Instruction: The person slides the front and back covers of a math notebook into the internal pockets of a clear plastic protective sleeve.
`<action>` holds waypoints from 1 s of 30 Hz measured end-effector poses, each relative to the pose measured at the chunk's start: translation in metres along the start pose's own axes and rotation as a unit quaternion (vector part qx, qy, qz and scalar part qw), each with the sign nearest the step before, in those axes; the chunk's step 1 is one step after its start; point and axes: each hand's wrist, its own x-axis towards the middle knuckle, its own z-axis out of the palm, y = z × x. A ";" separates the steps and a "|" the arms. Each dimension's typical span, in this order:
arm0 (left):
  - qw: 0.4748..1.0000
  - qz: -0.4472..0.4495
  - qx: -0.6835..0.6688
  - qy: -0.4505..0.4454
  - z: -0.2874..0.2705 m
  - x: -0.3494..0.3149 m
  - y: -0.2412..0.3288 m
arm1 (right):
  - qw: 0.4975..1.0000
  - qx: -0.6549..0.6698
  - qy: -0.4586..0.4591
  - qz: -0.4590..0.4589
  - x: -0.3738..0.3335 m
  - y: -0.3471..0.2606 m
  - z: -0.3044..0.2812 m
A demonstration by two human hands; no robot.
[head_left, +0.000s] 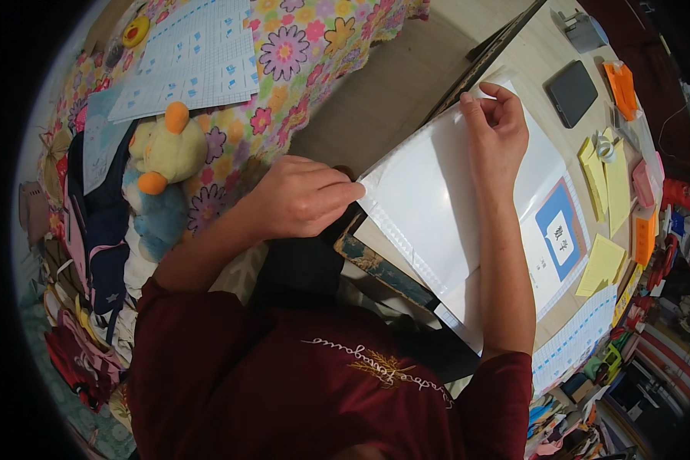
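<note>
An open book (533, 261) lies on the table, with a title page with a blue panel on its right side. Over its left side is a clear plastic cover (429, 207), glossy and slightly raised at its outer corner. My left hand (303, 198) pinches that near-left corner between thumb and fingertips. At the far edge, my right hand (498, 134) is closed with thumb and forefinger pinching the plastic cover's top corner. My right forearm crosses over the book and hides part of its middle.
On the table (537, 126) are a black phone-like slab (572, 93), yellow paper pieces (602, 264), orange packets (622, 90), a tape roll (606, 149) and a grey cup (586, 32). Left, a flowered bed holds printed sheets (199, 61) and a plush toy (169, 146).
</note>
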 end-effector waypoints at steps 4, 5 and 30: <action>1.000 0.003 -0.018 -0.002 0.003 -0.004 -0.004 | 1.000 -0.007 0.002 0.003 -0.001 -0.002 0.000; 1.000 0.000 -0.024 0.001 0.005 -0.005 -0.004 | 1.000 -0.011 0.003 0.003 -0.001 -0.003 0.000; 0.790 -0.396 -0.464 0.068 0.016 0.000 0.026 | 0.999 -0.041 0.024 -0.010 0.000 -0.001 -0.002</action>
